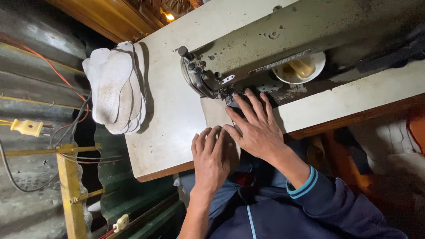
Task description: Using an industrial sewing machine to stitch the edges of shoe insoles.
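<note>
Corrugated metal walls flank the white counter (172, 115). Both hands, left (211, 158) and right (256, 128), press flat, fingers spread, on a pale piece (215, 116) just before the sewing machine (283, 44); insoles (116, 86) lie well left.

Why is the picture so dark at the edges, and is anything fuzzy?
In the head view, light falls on the white table and the stack of insoles, which casts a shadow to its right; the corners stay dim. A small lamp glares at the top. The left hand and right hand look sharp.
</note>
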